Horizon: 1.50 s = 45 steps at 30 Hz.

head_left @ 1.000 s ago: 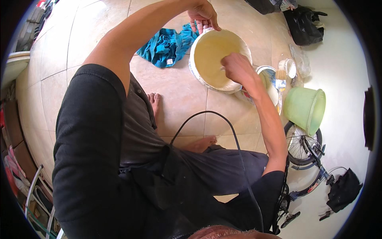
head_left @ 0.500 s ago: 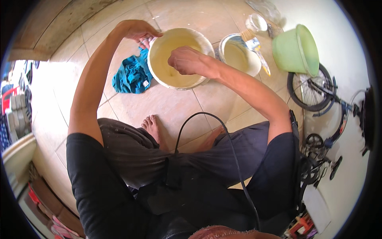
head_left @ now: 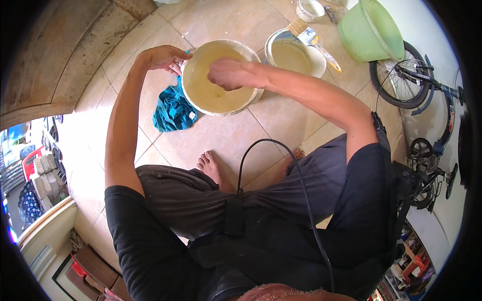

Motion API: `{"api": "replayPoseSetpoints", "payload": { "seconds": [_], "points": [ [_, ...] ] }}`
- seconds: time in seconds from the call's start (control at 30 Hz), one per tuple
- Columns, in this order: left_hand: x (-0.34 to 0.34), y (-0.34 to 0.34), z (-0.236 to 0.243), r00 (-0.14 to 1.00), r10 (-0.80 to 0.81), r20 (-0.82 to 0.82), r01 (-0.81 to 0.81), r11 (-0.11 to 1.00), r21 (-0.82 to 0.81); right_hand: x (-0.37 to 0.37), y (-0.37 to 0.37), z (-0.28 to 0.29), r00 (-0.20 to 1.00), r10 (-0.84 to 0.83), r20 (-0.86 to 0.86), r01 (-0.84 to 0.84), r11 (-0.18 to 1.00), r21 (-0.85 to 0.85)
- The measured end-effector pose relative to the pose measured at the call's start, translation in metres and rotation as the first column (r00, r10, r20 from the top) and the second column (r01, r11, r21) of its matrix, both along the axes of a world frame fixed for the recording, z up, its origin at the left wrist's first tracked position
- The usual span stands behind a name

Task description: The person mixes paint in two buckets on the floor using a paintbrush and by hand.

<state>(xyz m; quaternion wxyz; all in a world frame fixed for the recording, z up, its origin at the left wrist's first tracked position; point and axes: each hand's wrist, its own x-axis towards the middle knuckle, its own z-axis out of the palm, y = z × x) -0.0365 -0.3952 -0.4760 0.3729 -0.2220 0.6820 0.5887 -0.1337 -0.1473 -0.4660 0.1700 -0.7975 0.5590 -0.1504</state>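
A white bucket holding pale yellow liquid stands on the floor before me. My left hand grips its rim at the upper left. My right hand is inside the bucket with fingers closed; whatever they hold is hidden. A crumpled teal cloth lies just below my left hand, beside the bucket. To the right, a smaller paint bucket has pale paint in it, with a paintbrush resting across its rim.
A green bucket and a small white tub are at the upper right. A bicycle stands along the right wall. A wooden panel spans the upper left; assorted goods are at the left edge. A black cable loops over my lap.
The head view has turned, bringing the wooden panel into sight. My left hand stays on the bucket rim; my right hand has shifted toward the bucket's left inside it, fingers still closed.
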Motion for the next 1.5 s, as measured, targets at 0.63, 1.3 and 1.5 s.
{"api": "replayPoseSetpoints", "payload": {
  "seconds": [0.63, 1.3, 1.5],
  "points": [
    [-0.003, 0.004, -0.001, 0.995, 0.089, 0.043, -0.090, 0.996, 0.019, -0.023, -0.001, -0.039, 0.959, -0.150, -0.242, 0.093, 0.969, -0.230],
    [-0.009, -0.002, -0.008, 0.998, 0.040, 0.054, -0.043, 0.998, 0.047, -0.004, -0.020, -0.058, 0.983, -0.176, 0.055, 0.183, 0.968, -0.174],
    [-0.003, 0.004, 0.002, 0.997, 0.061, 0.055, -0.062, 0.998, 0.015, -0.019, 0.000, -0.019, 0.991, -0.020, -0.131, 0.023, 0.999, 0.022]
  ]
}}
